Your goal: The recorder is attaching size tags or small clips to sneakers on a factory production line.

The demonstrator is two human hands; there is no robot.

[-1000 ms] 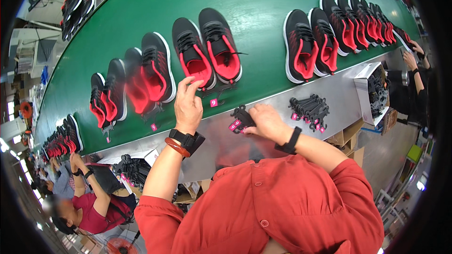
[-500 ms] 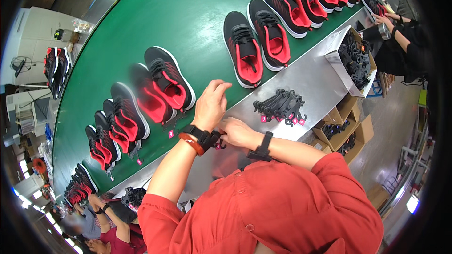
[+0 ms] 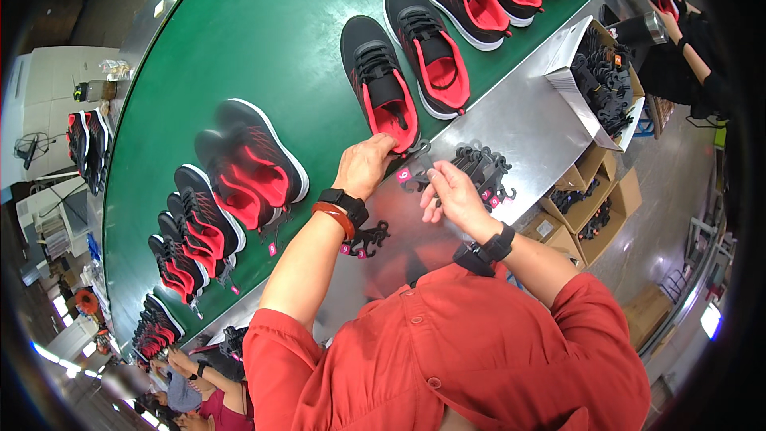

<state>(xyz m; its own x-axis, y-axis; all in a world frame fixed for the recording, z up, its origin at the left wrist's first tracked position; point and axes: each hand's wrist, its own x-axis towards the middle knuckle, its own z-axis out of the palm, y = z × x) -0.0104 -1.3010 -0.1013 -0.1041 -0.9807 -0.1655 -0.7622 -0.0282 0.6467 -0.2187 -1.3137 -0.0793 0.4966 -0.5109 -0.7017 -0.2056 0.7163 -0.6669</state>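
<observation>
The left hand [image 3: 365, 164] grips the heel of a black-and-red shoe [image 3: 381, 84] at the green belt's [image 3: 263, 40] near edge; the right hand [image 3: 455, 191], just right, pinches a black plastic hanger [image 3: 416, 179]. More hangers [image 3: 483, 169] lie on the metal ledge [image 3: 527, 124] beside it.

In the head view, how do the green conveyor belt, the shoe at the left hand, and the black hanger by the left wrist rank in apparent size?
1. green conveyor belt
2. shoe, touched by the left hand
3. black hanger, plainly the smallest

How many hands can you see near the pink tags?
2: the left hand touches the heel of a black-and-red sneaker; the right hand holds a black hanger. Others' hands sit farther off.
</observation>
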